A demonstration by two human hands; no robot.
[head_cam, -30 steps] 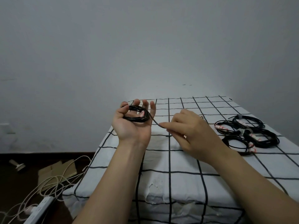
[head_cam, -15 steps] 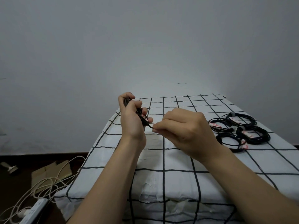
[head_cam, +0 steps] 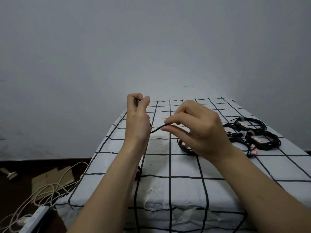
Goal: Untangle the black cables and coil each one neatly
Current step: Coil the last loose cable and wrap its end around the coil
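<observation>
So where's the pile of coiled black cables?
In the head view, the coiled cables lie on the checked cloth, just right of the right hand.

A table (head_cam: 185,190) draped in white (black grid lines) carries a cluster of coiled black cables (head_cam: 269,146) near its right edge; another coil (head_cam: 183,148) lies nearer the middle, partly hidden.

coiled cables (head_cam: 252,135) right on table (head_cam: 185,190) | power strip (head_cam: 36,216) on floor, left of table

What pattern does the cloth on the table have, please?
White cloth with black grid lines; head view.
</observation>
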